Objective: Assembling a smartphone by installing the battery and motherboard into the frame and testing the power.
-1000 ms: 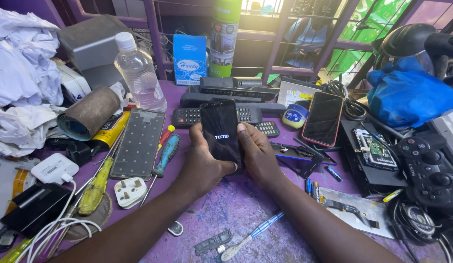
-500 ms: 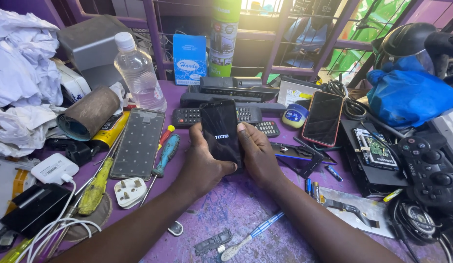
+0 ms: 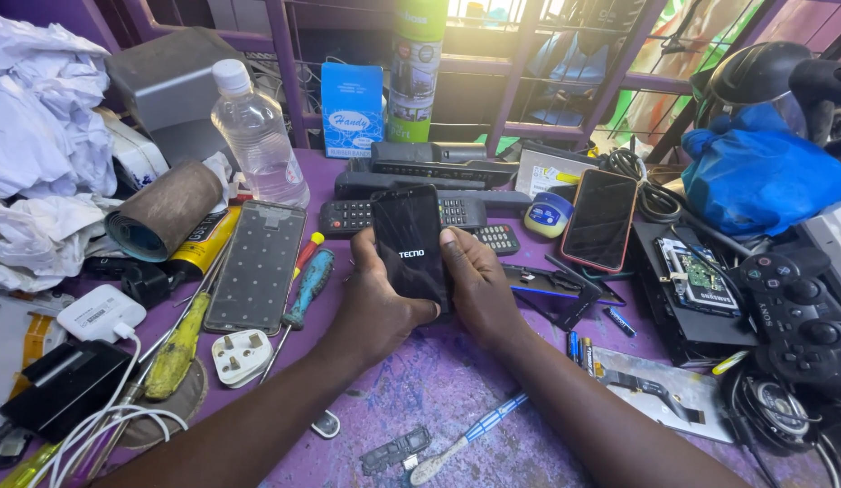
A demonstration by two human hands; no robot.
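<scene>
A black smartphone (image 3: 410, 242) with a lit logo on its dark screen stands upright over the purple table (image 3: 457, 380). My left hand (image 3: 373, 303) grips its left edge and lower corner. My right hand (image 3: 479, 285) holds the right edge, thumb along the side. Behind the phone lie several black remote controls (image 3: 353, 215).
Left of my hands lie a phone back frame (image 3: 258, 264), screwdrivers (image 3: 308, 289), a white plug (image 3: 241, 356) and a plastic bottle (image 3: 257, 136). A second phone (image 3: 600, 220), a small blue-lidded jar (image 3: 548, 214), a circuit board (image 3: 700, 278), a game controller (image 3: 795, 312) and a blue bag (image 3: 764, 176) sit right.
</scene>
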